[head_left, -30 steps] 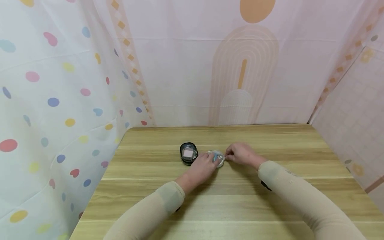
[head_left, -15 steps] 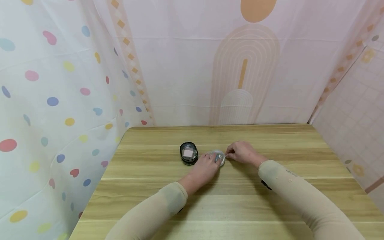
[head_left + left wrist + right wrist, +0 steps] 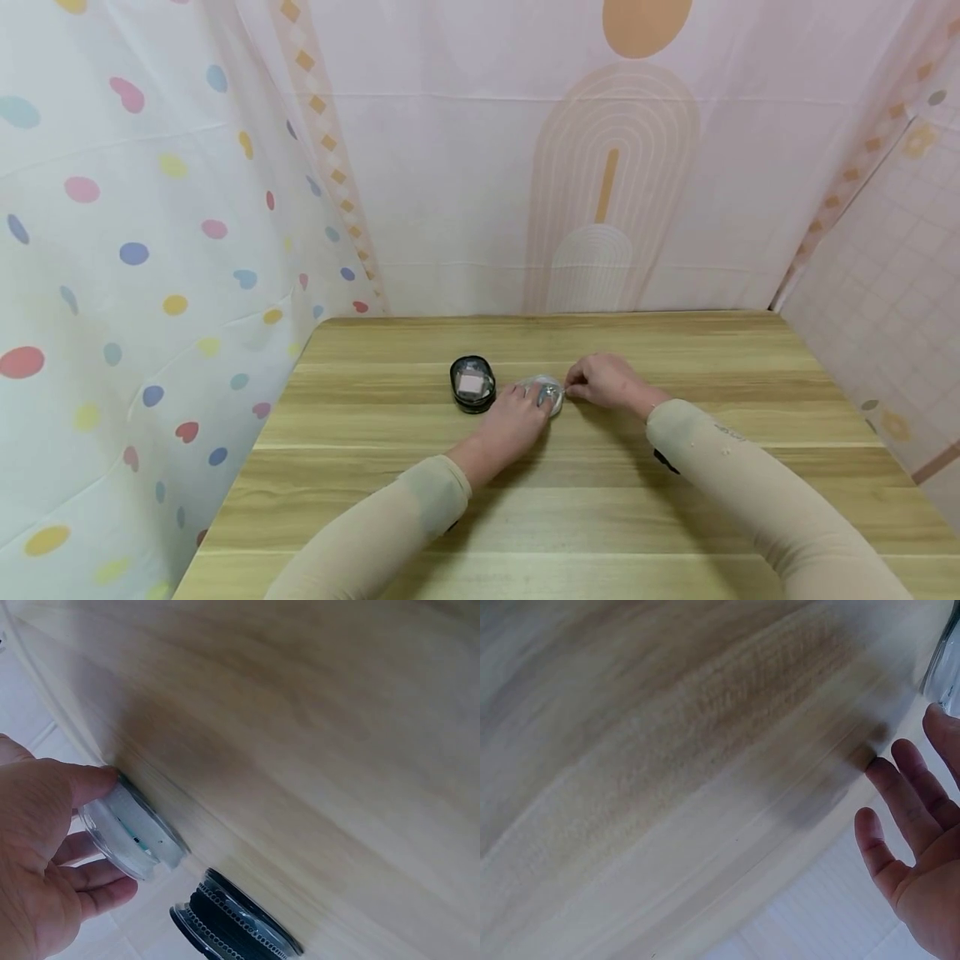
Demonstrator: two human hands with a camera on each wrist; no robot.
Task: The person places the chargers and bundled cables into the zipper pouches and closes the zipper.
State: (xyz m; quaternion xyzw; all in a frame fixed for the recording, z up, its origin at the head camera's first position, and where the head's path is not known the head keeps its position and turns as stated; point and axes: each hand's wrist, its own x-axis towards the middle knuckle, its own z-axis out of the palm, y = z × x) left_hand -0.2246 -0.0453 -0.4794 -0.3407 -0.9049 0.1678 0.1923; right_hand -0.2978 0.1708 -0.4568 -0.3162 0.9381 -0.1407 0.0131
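Note:
My left hand (image 3: 513,422) grips a round clear plastic spool (image 3: 135,829) wound with something white. In the left wrist view the thumb lies on one rim and the fingers reach round the other side. The spool stays low over the table, a small blue and silver patch showing on its face in the head view. At its right edge the thumb and forefinger of my right hand (image 3: 606,382) pinch together at a thin white end. In the right wrist view the other fingers (image 3: 904,799) are spread, and the spool's clear rim (image 3: 945,667) just shows.
A second spool (image 3: 236,922), black with rows of silver loops, rests left of the white one; a pale pink label (image 3: 471,382) shows on its top. The wooden table (image 3: 375,367) backs onto a patterned curtain (image 3: 465,183). Another curtain (image 3: 187,275) hangs at the left.
My left hand has shifted slightly right with the white spool, which has turned a little. The right hand keeps nearly the same place at the spool's edge.

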